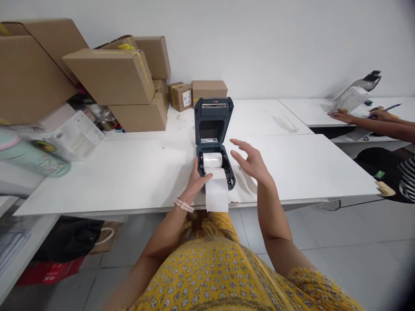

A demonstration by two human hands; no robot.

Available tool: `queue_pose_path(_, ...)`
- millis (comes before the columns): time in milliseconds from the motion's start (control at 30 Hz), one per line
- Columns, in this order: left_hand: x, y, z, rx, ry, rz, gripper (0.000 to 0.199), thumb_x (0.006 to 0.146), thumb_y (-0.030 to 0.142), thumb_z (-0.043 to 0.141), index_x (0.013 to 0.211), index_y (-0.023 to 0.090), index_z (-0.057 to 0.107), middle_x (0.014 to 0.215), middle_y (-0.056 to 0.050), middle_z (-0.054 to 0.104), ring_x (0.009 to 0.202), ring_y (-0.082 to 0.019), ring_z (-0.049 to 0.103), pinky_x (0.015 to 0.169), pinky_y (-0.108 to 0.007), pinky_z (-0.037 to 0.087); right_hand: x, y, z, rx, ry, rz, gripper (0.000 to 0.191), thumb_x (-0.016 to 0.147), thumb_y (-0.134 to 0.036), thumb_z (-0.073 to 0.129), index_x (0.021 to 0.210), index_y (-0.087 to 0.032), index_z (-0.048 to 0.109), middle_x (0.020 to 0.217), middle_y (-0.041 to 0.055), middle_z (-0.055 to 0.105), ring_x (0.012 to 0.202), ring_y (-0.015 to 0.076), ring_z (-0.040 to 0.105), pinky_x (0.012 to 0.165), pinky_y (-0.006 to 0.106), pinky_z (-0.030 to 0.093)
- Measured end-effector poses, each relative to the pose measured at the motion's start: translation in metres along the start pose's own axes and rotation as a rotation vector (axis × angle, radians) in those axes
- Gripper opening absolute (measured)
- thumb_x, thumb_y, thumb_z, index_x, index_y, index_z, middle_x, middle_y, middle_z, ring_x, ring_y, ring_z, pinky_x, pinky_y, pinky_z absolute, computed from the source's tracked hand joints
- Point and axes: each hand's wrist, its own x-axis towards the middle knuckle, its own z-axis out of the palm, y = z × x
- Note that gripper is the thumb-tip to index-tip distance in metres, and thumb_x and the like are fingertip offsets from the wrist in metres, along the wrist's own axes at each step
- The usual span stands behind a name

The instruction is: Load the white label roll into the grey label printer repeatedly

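Note:
A dark blue-grey label printer (231, 176) stands on the white table with its lid (214, 116) raised. Inside it lies a white roll of label paper (212, 160), and a loose paper strip (217, 196) runs out over the printer's front and past the table edge. My left hand (195, 181) grips the printer's left side, its thumb resting on the strip. To the right of the printer, my right hand (250, 162) is raised with fingers apart, touching nothing. Below it a curved piece of white paper (248, 181) lies on the table.
Cardboard boxes (110, 75) are stacked at the back left, with a mint-green bottle (35, 155) and a white box (71, 136) near them. Smaller boxes (210, 89) stand behind the printer. At far right, another person's hands (342, 116) are beside a white package, one holding a pen.

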Motion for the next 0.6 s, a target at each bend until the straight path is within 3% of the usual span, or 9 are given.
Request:
queue_pose_path(133,0.000,0.001,0.001,-0.009,-0.018,0.022,0.108,0.078,0.023,0.081,0.166,0.030,0.019,0.169,-0.009,0.039,0.154,-0.030,0.040,0.128,-0.048,0.033,0.047,0.002,-0.003,-0.118,0.130,-0.126,0.060,0.102,-0.065,0.043,0.150,-0.031,0.052,0.157,0.0110,0.055,0.149,0.0308,0.047,0.121,0.058,0.041)
queue_pose_path(300,-0.012,-0.004,0.010,0.017,0.076,-0.006,0.110,0.078,0.025,0.081,0.167,0.029,0.016,0.172,-0.010,0.032,0.158,-0.031,0.034,0.129,-0.046,0.031,0.145,0.003,0.001,-0.271,0.144,-0.210,0.072,0.103,-0.073,0.017,0.155,-0.031,0.044,0.163,0.0100,0.046,0.158,0.0295,0.032,0.127,0.059,0.026)
queue_pose_path(400,-0.023,-0.005,0.016,0.003,0.148,-0.024,0.111,0.080,0.027,0.081,0.167,0.028,0.012,0.175,-0.011,0.024,0.158,-0.031,0.034,0.128,-0.046,0.033,0.195,0.011,0.012,-0.291,0.071,-0.165,0.084,0.099,-0.079,0.009,0.146,-0.026,0.054,0.151,0.0137,0.057,0.151,0.0323,0.042,0.123,0.060,0.031)
queue_pose_path(467,-0.027,-0.004,0.019,-0.011,0.167,-0.041,0.111,0.081,0.028,0.080,0.167,0.026,0.010,0.176,-0.011,0.022,0.157,-0.031,0.035,0.127,-0.046,0.035,0.213,0.016,0.018,-0.294,-0.011,-0.104,0.092,0.097,-0.082,0.006,0.133,-0.020,0.064,0.136,0.0167,0.067,0.139,0.0350,0.055,0.117,0.059,0.038)
queue_pose_path(600,-0.030,-0.003,0.019,-0.014,0.167,-0.078,0.112,0.079,0.029,0.082,0.167,0.027,0.012,0.175,-0.011,0.025,0.158,-0.030,0.035,0.127,-0.043,0.036,0.203,0.013,0.017,-0.257,-0.064,-0.097,0.095,0.096,-0.082,0.005,0.118,-0.017,0.071,0.114,0.0146,0.075,0.122,0.0342,0.066,0.108,0.054,0.047)
